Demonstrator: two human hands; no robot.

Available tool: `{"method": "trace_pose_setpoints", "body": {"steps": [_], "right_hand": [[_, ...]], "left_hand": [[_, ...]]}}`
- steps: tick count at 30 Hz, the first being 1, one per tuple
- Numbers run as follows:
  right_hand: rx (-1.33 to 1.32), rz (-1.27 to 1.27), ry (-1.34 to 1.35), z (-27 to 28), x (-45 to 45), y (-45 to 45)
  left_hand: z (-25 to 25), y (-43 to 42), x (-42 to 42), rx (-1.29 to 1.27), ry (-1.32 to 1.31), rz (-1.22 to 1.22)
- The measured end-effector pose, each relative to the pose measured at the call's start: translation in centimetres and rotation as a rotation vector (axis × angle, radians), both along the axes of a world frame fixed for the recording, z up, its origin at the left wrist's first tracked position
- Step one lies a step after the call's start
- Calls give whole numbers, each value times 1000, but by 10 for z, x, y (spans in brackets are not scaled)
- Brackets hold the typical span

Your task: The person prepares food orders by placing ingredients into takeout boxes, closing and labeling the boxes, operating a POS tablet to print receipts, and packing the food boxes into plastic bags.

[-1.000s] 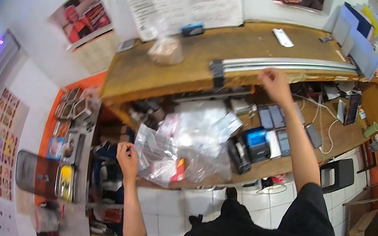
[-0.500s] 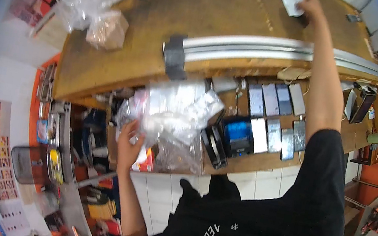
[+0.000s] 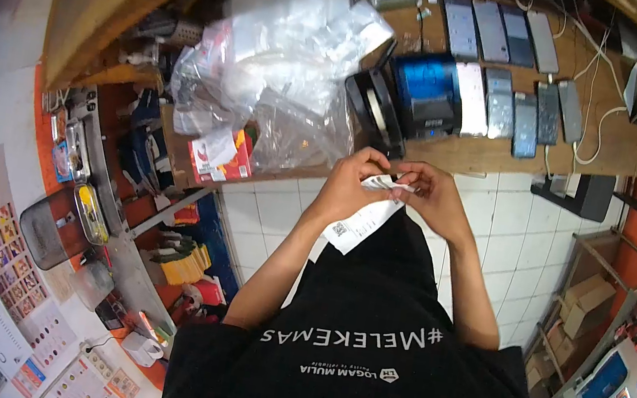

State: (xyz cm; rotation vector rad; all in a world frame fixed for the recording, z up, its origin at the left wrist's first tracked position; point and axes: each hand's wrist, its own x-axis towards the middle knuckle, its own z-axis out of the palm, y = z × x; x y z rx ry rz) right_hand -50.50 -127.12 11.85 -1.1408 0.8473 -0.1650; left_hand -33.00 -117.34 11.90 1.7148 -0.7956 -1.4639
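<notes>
A white printed slip of paper (image 3: 357,223) with a small square code hangs in front of my black shirt, its top edge curled or folded. My left hand (image 3: 347,188) pinches it at the upper left, fingers bent. From the other side, my right hand (image 3: 436,201) grips the top edge between thumb and fingers. Just beyond my hands on the desk stands a black tape dispenser (image 3: 376,111), beside a dark box-shaped printer (image 3: 427,100). Clear plastic bags (image 3: 293,45) are heaped to the left of these.
Several phones (image 3: 524,125) lie in two rows on the desk (image 3: 610,145), with white cables (image 3: 598,118) at the right. A red and white box (image 3: 218,158) sits at the desk's front left. Shelves with yellow packets (image 3: 183,263) are to my left; a wooden rack (image 3: 564,330) stands right.
My right hand has come back from the upper counter with the white slip. My left hand has left the plastic bags and now holds the slip too. The view has tilted down.
</notes>
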Motion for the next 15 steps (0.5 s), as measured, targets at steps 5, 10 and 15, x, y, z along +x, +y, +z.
{"method": "trace_pose_setpoints", "body": {"steps": [5, 10, 15], "right_hand": [[83, 9, 29, -55, -25, 25], [-608, 56, 148, -72, 0, 6], [-271, 101, 159, -88, 34, -18]], "left_hand": [[-47, 36, -14, -14, -194, -145], [-79, 38, -28, -37, -364, -97], [-105, 26, -25, -74, -102, 30]]}}
